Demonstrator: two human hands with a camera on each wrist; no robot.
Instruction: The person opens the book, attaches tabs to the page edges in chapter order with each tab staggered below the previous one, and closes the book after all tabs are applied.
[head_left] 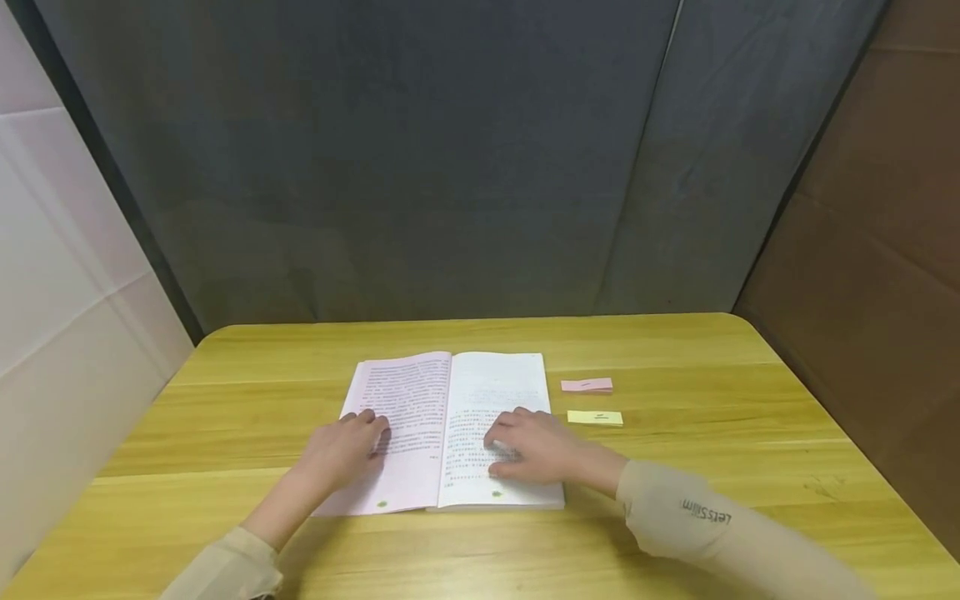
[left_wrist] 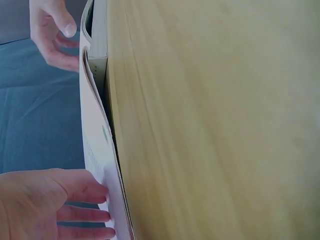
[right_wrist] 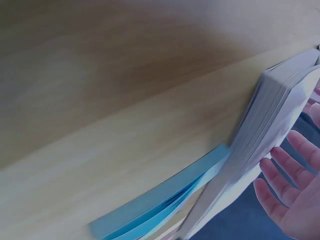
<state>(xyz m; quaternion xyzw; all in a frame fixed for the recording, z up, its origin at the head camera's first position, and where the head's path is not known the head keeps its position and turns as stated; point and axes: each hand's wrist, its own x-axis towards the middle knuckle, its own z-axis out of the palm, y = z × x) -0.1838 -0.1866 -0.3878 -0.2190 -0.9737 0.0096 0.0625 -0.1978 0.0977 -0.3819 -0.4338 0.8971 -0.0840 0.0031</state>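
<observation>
An open book [head_left: 491, 383] lies on the table, its left page pinkish and its right page white, both printed with lines of text. My left hand [head_left: 345, 450] rests its fingertips on the left page; the left wrist view shows those fingers [left_wrist: 82, 215] extended against the paper near its edge. Over the right page is my right hand [head_left: 536, 446], its fingers loosely bent and spread, thumb toward the page bottom. From the right wrist, the same hand [right_wrist: 300, 190] shows fingertips right at the page, with the thick page block beside them.
Right of the book lie a pink paper strip pad [head_left: 587, 386] and a yellow one [head_left: 595, 417], each with a small dark mark. The wooden table [head_left: 420, 554] meets a dark grey panel [head_left: 450, 167] behind, with a white wall left and a brown one right.
</observation>
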